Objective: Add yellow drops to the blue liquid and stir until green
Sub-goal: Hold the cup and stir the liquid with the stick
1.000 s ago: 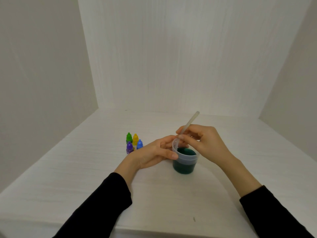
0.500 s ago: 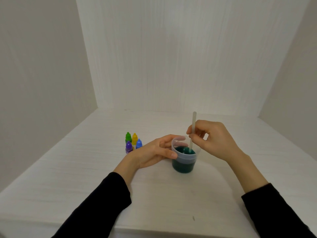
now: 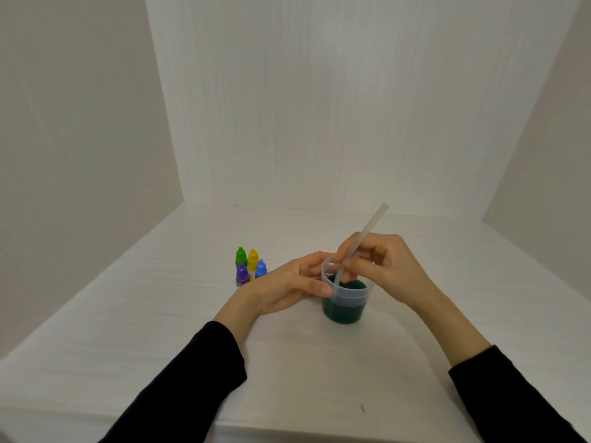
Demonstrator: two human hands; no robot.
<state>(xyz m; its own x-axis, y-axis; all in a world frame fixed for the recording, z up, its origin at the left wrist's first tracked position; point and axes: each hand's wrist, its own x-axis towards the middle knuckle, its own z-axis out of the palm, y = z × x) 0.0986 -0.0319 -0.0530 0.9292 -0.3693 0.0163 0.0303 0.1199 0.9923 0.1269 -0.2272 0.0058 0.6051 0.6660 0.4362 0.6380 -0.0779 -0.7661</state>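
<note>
In the head view, the cup [image 3: 345, 302] of dark green liquid was gripped by the left hand [image 3: 287, 287] so it stayed put. Over the cup, the stick [image 3: 361, 241] was pinched by the right hand [image 3: 387, 263] for stirring. The yellow bottle [image 3: 253, 259] was left of the cup.

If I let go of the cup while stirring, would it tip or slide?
Probably slide before tipping: the cup looks squat, with dark green liquid low inside adding weight. It seems thin clear plastic, likely light, and the table looks smooth, which may be why the left hand steadies it.
</note>
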